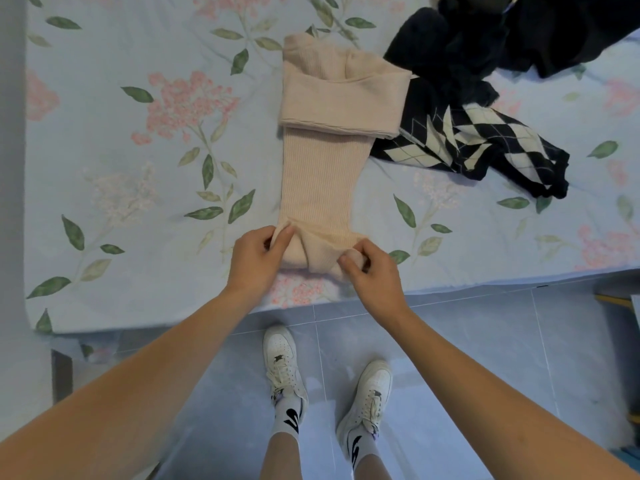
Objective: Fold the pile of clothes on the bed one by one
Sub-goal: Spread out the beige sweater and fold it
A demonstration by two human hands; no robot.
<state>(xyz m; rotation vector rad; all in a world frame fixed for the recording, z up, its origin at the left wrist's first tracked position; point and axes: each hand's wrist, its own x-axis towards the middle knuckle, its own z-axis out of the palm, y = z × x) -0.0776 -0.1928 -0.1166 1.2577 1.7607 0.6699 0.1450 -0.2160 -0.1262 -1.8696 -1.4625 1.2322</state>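
1. Gripping the near hem of a pink ribbed sweater (320, 181) at the bed's front edge: left hand (258, 258) with fingers curled and pinching the hem's left corner, right hand (372, 275) with fingers clamped on the right corner, cloth bunched between thumb and fingers.
2. Lying lengthwise on the floral bedsheet (121, 150), away from the body, with sleeves folded across the upper part into a thick band; near hem lifted slightly off the sheet.
3. Touching the sweater's right side, an argyle garment (485, 143) in navy and cream, crumpled, one end under the folded sleeve band.
4. Heaped at the far right corner, a dark clothes pile (512, 39), running out of view at the top.
5. Spreading wide to the left of the sweater, bare sheet up to the bed's left edge; narrower open sheet to the right, below the argyle piece.
6. Running just under both wrists, the bed's front edge, with grey tiled floor (467, 341) below.
7. Standing on the tiles close to the bed, two white sneakers (284, 365) with white socks.
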